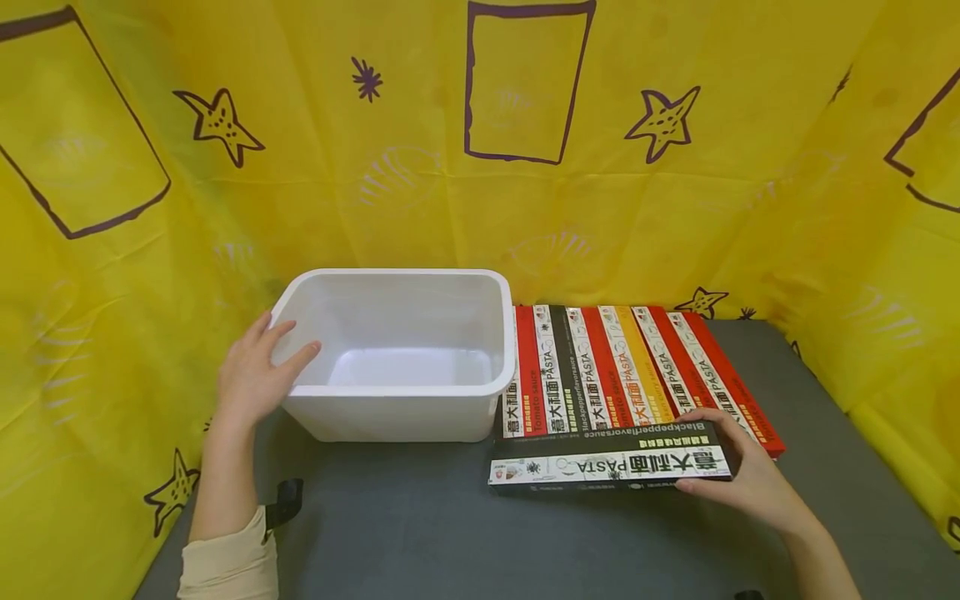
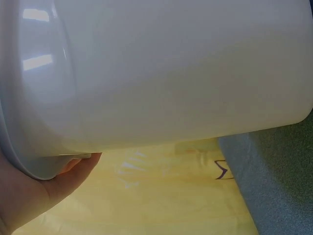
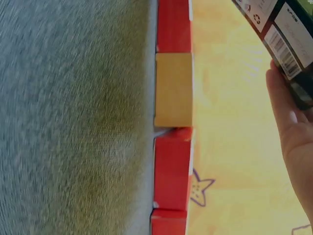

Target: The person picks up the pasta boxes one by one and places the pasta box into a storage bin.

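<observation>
My left hand point(image 1: 258, 367) grips the left rim of a white plastic bin point(image 1: 397, 417), thumb over the inside and fingers outside. The bin's interior holds nothing. In the left wrist view, the fingers hook beneath the lip, beside the smooth outer wall point(image 2: 171, 73). At the right end of a long black pasta box point(image 1: 600, 468), my right hand point(image 1: 750, 479) holds it between thumb and fingers. That box lies crosswise in view, in front of a row of pasta boxes point(image 1: 611, 367), overlapping their near ends. Its barcode end point(image 3: 286, 51) shows in the right wrist view.
The row, mostly red with one black and one orange box point(image 1: 648, 367), lies flat right of the bin. Dark grey cloth covers the table point(image 1: 420, 525). Yellow patterned fabric point(image 1: 420, 200) stands behind and on both sides.
</observation>
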`<move>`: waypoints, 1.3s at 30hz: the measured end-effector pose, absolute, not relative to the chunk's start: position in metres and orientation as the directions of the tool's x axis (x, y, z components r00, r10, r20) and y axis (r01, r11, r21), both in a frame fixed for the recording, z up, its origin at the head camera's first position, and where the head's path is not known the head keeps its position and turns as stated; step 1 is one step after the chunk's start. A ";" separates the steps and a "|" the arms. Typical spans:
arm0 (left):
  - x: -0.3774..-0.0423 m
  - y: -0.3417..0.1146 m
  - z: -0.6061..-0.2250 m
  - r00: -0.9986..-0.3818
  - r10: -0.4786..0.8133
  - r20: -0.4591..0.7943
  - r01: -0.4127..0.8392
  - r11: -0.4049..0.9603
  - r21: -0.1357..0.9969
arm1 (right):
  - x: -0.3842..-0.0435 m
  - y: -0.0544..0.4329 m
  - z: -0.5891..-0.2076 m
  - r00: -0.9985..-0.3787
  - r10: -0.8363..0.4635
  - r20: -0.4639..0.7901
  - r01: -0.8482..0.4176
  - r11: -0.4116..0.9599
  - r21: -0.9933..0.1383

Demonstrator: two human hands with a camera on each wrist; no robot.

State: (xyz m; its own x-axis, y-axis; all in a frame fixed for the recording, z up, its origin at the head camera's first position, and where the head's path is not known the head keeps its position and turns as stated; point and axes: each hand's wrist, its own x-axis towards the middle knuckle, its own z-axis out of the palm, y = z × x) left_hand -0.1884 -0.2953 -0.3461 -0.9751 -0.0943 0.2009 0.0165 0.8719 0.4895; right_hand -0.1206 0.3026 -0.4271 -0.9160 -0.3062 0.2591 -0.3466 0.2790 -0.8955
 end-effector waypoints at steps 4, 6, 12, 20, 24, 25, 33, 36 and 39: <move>-0.188 -0.295 -0.345 -0.975 -0.096 0.201 0.015 0.872 0.489 | -0.122 0.298 -0.423 -0.896 -0.307 0.321 -0.400 0.244 -0.883; -0.188 -0.295 -0.345 -0.975 -0.097 0.200 0.014 0.872 0.489 | -0.122 0.295 -0.421 -0.885 -0.299 0.357 -0.430 0.230 -0.873; -0.187 -0.294 -0.343 -0.976 -0.098 0.193 0.010 0.869 0.495 | -0.125 0.286 -0.414 -0.830 -0.298 0.472 -0.521 0.108 -0.847; -0.187 -0.293 -0.344 -0.976 -0.102 0.190 0.007 0.866 0.500 | -0.126 0.278 -0.404 -0.750 -0.357 0.557 -0.578 -0.058 -0.814; -0.188 -0.295 -0.345 -0.976 -0.104 0.190 0.005 0.866 0.499 | -0.127 0.273 -0.398 -0.697 -0.353 0.624 -0.605 -0.178 -0.776; -0.188 -0.295 -0.345 -0.976 -0.104 0.190 0.005 0.866 0.500 | -0.127 0.271 -0.395 -0.688 -0.345 0.638 -0.606 -0.210 -0.767; -0.187 -0.294 -0.345 -0.976 -0.104 0.191 0.006 0.864 0.504 | -0.131 0.253 -0.372 -0.617 -0.230 0.752 -0.632 -0.424 -0.648; -0.187 -0.294 -0.344 -0.976 -0.101 0.193 0.010 0.864 0.504 | -0.135 0.243 -0.365 -0.601 -0.180 0.779 -0.633 -0.487 -0.601; -0.187 -0.294 -0.345 -0.976 -0.101 0.193 0.012 0.861 0.509 | -0.140 0.233 -0.360 -0.612 -0.123 0.781 -0.610 -0.554 -0.566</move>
